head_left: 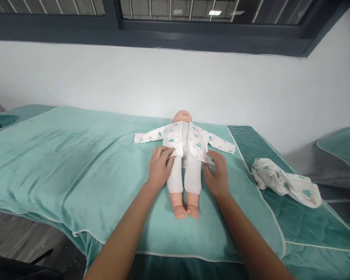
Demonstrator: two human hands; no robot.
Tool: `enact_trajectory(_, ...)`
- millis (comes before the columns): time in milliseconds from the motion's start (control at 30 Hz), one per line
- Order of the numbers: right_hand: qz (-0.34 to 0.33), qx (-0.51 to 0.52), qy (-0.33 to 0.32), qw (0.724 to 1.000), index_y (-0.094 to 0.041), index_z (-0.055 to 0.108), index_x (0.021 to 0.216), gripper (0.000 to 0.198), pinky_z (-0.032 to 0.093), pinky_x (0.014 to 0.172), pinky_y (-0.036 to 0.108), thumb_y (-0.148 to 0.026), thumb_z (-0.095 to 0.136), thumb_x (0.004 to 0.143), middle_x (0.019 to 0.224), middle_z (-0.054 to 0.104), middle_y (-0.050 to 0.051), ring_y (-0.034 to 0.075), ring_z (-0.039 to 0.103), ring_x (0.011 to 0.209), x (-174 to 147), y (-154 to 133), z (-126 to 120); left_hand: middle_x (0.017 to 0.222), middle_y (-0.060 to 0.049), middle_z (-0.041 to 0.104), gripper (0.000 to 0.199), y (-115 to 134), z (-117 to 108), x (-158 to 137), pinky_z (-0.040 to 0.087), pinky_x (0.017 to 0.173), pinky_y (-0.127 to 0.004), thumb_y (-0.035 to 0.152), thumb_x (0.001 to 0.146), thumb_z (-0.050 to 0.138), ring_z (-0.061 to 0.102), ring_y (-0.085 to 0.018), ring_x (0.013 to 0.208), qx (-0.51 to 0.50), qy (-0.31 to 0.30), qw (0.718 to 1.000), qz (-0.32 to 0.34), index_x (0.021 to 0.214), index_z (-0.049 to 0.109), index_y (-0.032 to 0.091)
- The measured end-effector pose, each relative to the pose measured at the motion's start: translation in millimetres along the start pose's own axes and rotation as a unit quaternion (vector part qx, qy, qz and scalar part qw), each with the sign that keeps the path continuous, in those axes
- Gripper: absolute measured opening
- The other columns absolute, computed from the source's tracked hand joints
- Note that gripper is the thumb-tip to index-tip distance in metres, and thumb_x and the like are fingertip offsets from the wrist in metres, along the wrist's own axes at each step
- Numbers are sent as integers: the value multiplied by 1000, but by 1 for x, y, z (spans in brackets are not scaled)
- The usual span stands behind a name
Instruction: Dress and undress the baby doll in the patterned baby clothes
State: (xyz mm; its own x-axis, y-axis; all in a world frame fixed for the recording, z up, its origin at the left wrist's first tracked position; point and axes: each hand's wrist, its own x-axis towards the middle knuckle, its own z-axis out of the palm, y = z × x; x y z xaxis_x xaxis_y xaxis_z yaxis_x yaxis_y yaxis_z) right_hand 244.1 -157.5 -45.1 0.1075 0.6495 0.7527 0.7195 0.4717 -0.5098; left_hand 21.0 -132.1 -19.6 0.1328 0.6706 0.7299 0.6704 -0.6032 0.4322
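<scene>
A baby doll (175,181) lies on its back with its feet towards me. It wears an unfastened white baby jacket (197,140) with a green and pink print, its sleeves spread out to both sides. The front panels lie apart over the white torso. My left hand (160,168) pinches the lower hem of the left panel between thumb and fingers. At the opposite lower corner, my right hand (218,173) is closed on the hem, with a bit of cloth showing between its fingers.
Beneath the doll spreads a light green blanket (105,163) with white piping, over a darker green mattress cover (306,229). A crumpled printed baby garment (286,182) lies to the right. A white wall (105,77) and a dark window frame (210,39) rise behind the bed.
</scene>
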Motion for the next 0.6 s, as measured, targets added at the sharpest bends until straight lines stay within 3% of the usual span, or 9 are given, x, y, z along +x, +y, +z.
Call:
enact_trajectory(167,-41,20,-20,999,-25,54,134,44,40,111,50,-15,48,92,142,54,10,24,48,133,16,-7,14,94,-5,61,9,8,7,21,45,84,-34,22,93,54,54,-19,92,-34,11,999,-30,93,63,21)
enact_trajectory(300,-71,43,-63,995,-28,53,139,49,38,114,50,-12,45,94,148,50,7,23,45,138,28,-6,24,82,-3,60,14,19,6,28,44,75,-31,26,95,52,54,-17,81,-69,-15,998,4,84,59,20)
enact_trajectory(433,-108,78,-109,985,-31,49,142,53,36,116,52,-11,46,94,149,50,4,23,39,143,29,-9,21,70,0,57,22,13,1,24,42,69,-31,29,96,53,52,-15,70,-98,-46,994,9,76,57,20)
enact_trajectory(500,-116,88,-132,980,-32,49,143,53,36,116,52,-11,48,94,148,51,3,23,38,143,27,-12,18,77,-2,61,18,6,0,22,44,73,-31,27,96,51,55,-16,77,-116,-19,993,-7,82,61,20)
enact_trajectory(600,-100,107,-140,979,-31,56,137,47,36,116,53,-13,51,94,147,52,3,24,38,143,25,-16,14,104,-6,67,17,-3,3,23,45,90,-36,24,96,51,59,-18,100,-111,10,994,-16,103,66,21)
